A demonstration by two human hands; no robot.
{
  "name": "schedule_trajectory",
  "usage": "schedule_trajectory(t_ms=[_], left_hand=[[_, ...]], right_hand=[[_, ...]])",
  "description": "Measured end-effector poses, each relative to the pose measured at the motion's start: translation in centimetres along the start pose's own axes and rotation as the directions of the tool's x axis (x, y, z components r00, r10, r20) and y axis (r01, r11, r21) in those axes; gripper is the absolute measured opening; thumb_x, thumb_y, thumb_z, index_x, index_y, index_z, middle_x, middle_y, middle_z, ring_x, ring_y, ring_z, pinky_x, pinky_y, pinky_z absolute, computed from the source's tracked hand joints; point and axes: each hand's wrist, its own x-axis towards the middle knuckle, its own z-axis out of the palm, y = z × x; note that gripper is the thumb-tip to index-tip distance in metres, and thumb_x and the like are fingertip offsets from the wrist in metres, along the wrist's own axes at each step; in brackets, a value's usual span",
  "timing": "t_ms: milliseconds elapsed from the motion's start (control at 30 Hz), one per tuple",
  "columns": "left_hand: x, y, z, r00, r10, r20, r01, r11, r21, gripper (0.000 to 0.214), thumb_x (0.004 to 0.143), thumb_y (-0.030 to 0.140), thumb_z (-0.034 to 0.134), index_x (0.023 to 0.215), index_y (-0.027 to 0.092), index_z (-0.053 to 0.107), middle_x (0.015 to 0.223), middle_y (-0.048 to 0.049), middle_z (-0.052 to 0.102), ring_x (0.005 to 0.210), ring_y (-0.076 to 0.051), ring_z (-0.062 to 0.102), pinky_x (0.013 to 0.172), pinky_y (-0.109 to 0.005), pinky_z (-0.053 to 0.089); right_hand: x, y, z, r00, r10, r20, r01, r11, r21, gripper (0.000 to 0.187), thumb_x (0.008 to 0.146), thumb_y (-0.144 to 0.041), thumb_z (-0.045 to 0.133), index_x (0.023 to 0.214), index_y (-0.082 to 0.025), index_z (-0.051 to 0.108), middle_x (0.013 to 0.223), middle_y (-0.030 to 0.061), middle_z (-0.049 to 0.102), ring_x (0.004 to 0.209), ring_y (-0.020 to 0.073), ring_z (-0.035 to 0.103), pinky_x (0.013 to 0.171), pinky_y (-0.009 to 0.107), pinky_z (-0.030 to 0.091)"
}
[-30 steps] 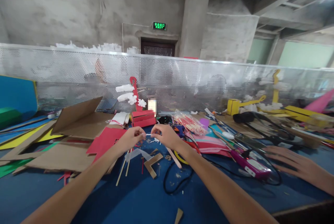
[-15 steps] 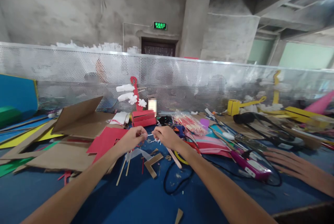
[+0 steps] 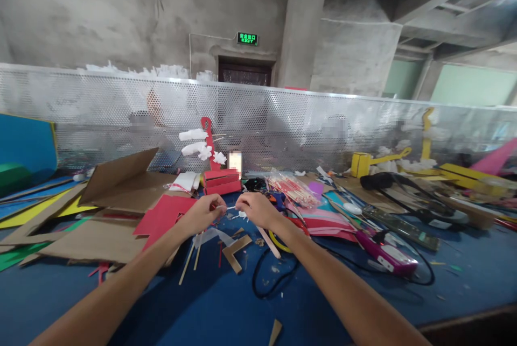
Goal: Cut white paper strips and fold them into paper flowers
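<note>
White strip [image 3: 231,207] between left hand [image 3: 203,214], right hand [image 3: 257,210]; bagged sticks [image 3: 293,191] nearby

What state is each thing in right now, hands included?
Left hand, pinched shut on the white strip.
Right hand, pinched on the strip's other end.
Exit sign, lit green.
Purple tool, lying flat.
Cardboard sheet, propped up at a tilt.
Red paper model, standing upright.

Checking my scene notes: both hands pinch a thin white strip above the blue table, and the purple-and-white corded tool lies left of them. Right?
No. The head view shows the purple-and-white corded tool lying right of the hands, not left. Left hand and right hand do pinch the thin white strip above the blue table.
</note>
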Motion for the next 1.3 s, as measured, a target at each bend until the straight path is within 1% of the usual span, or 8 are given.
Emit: schedule_trajectory(t_ms=[333, 533, 700, 833, 933, 1033, 1167, 1300], left_hand=[[-0.3, -0.2, -0.2, 0.998, 0.025, 0.065, -0.029, 0.998, 0.063, 0.017, 0.078, 0.022, 0.05, 0.093, 0.017, 0.057, 0.084, -0.0045, 0.064, 0.069, -0.016, 0.059, 0.059, -0.024, 0.046], [-0.9, -1.2, -1.0, 0.961, 0.056, 0.271, -0.098, 0.985, 0.143, 0.046, 0.06, 0.004, 0.049, 0.102, 0.02, 0.061, 0.099, -0.0053, 0.066, 0.087, -0.019, 0.061, 0.075, -0.027, 0.047], [-1.0, -1.4, -0.8, 0.948, 0.045, 0.315, -0.142, 0.946, 0.292, 0.02, 0.072, 0.017, 0.054, 0.084, 0.022, 0.069, 0.085, -0.0037, 0.07, 0.077, -0.019, 0.063, 0.069, -0.025, 0.045], [-0.7, -0.8, -0.8, 0.978, 0.033, 0.206, -0.093, 0.953, 0.288, 0.017, 0.079, 0.029, 0.053, 0.078, 0.02, 0.067, 0.075, -0.0029, 0.068, 0.067, -0.017, 0.06, 0.06, -0.024, 0.042], [-0.4, -0.4, -1.0, 0.989, -0.038, 0.142, 0.02, 0.992, 0.126, 0.02, 0.079, 0.034, 0.053, 0.079, 0.017, 0.064, 0.075, -0.0036, 0.068, 0.066, -0.017, 0.061, 0.059, -0.023, 0.042], [-0.1, -0.5, -1.0, 0.982, -0.127, 0.141, 0.134, 0.99, -0.042, 0.027, 0.078, 0.041, 0.056, 0.078, 0.015, 0.06, 0.069, -0.0034, 0.066, 0.058, -0.015, 0.059, 0.052, -0.022, 0.04], [0.0, -0.7, -0.3, 0.983, -0.134, 0.123, 0.147, 0.983, -0.11, 0.034, 0.077, 0.049, 0.057, 0.079, 0.015, 0.057, 0.061, -0.0001, 0.061, 0.05, -0.011, 0.051, 0.048, -0.02, 0.037], [-0.3, -0.4, 0.4, 0.977, -0.13, 0.169, 0.142, 0.988, -0.06, 0.035, 0.076, 0.05, 0.058, 0.073, 0.015, 0.056, 0.056, 0.0015, 0.057, 0.045, -0.009, 0.044, 0.042, -0.018, 0.029]], right_hand=[[-0.1, 0.5, -0.5, 0.993, 0.106, 0.059, -0.098, 0.987, -0.13, 0.024, 0.087, -0.029, 0.049, 0.078, -0.018, 0.068, 0.076, 0.004, 0.069, 0.07, 0.0153, 0.06, 0.064, 0.023, 0.036], [-0.4, 1.9, -1.3, 0.959, 0.281, -0.036, -0.272, 0.882, -0.386, 0.023, 0.085, -0.029, 0.049, 0.077, -0.019, 0.069, 0.078, 0.0085, 0.07, 0.072, 0.0208, 0.063, 0.063, 0.027, 0.037], [-0.8, 3.0, -1.2, 0.935, 0.354, 0.031, -0.301, 0.835, -0.461, 0.018, 0.078, -0.029, 0.058, 0.074, -0.018, 0.07, 0.077, 0.0129, 0.07, 0.075, 0.0254, 0.065, 0.065, 0.03, 0.04], [-0.8, 2.7, -1.1, 0.949, 0.309, 0.056, -0.269, 0.893, -0.36, 0.023, 0.079, -0.039, 0.059, 0.078, -0.018, 0.07, 0.078, 0.0107, 0.07, 0.074, 0.0242, 0.064, 0.065, 0.03, 0.04], [-0.5, 1.6, -1.3, 0.974, 0.196, 0.112, -0.186, 0.978, -0.095, 0.034, 0.083, -0.048, 0.056, 0.089, -0.017, 0.068, 0.081, 0.008, 0.069, 0.072, 0.0184, 0.062, 0.064, 0.026, 0.041], [-0.5, 0.1, -1.3, 0.968, 0.107, 0.228, -0.152, 0.97, 0.188, 0.046, 0.079, -0.052, 0.06, 0.109, -0.017, 0.061, 0.09, 0.0071, 0.068, 0.075, 0.016, 0.061, 0.065, 0.025, 0.043], [-0.8, -1.4, -0.6, 0.957, -0.005, 0.291, -0.075, 0.962, 0.263, 0.072, 0.066, -0.048, 0.074, 0.128, -0.022, 0.048, 0.106, 0.0073, 0.064, 0.075, 0.0148, 0.06, 0.065, 0.024, 0.043], [-0.8, -1.5, 0.1, 0.985, 0.008, 0.171, -0.032, 0.989, 0.142, 0.031, 0.078, -0.036, 0.064, 0.105, -0.02, 0.064, 0.083, 0.0023, 0.068, 0.07, 0.0142, 0.059, 0.064, 0.023, 0.04]])
